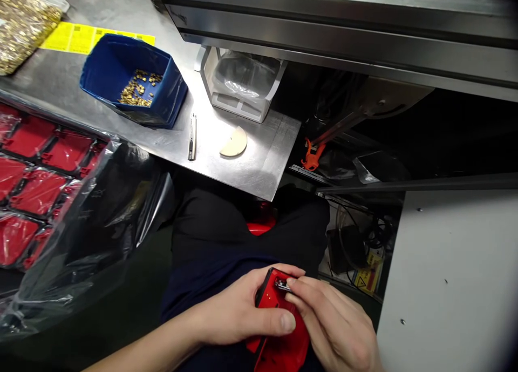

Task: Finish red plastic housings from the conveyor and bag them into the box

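The left hand (243,310) gripped a red plastic part (279,329) low in the view, over the person's lap, with the thumb laid across the part's face and the fingers wrapped behind its upper edge. The right hand (335,323) was closed in a pinch, its fingertips (297,285) pressed on a small metal piece (282,285) seated at the top end of the red part. Both hands touched the part and each other.

The desk (259,167), a bare metal sheet, lay beyond the knees. On it stood a blue bin (170,96), tilted, with small brass pieces (137,88) loose in its bottom. Just beside the bin lay a slim metal tool (193,137), and near that a pale half-round disc (233,143). A white holder (238,105) containing clear plastic film stood behind the disc. At the far left corner sat a clear bag of brass pieces (20,26), next to a yellow label sheet (76,38). To the left, more red parts (32,188) lay in rows under a clear plastic cover.
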Demonstrator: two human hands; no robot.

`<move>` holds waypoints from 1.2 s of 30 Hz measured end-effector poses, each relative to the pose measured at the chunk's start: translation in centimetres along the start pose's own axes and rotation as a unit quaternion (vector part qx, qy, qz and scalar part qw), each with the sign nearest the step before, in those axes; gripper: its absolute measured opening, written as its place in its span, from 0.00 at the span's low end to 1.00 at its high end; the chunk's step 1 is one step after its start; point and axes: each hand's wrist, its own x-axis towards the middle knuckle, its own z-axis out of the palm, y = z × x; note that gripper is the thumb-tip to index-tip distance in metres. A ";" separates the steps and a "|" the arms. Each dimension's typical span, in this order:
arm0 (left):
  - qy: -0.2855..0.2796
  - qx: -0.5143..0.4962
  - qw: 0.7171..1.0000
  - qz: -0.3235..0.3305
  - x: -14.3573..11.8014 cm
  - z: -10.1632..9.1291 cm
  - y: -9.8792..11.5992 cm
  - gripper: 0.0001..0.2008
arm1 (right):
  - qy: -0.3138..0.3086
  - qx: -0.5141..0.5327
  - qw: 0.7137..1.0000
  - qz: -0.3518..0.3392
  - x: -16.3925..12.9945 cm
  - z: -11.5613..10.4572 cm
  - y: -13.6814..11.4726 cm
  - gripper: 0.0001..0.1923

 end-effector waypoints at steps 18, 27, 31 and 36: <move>0.005 -0.122 0.992 0.014 0.0 -0.2 -1.2 0.44 | -0.009 0.043 0.967 0.251 -1.0 0.2 -1.1 0.07; 0.018 -0.099 0.995 -0.005 0.3 -0.2 -1.1 0.46 | -0.014 -0.013 0.990 0.141 0.1 1.3 -1.1 0.08; 0.016 -0.093 0.996 -0.005 0.3 -0.1 -1.1 0.46 | 0.001 -0.021 0.990 0.137 0.1 1.5 -1.2 0.08; 0.024 -0.085 0.996 -0.001 0.4 0.2 -0.7 0.45 | 0.000 -0.006 0.989 0.147 0.2 1.6 -1.3 0.07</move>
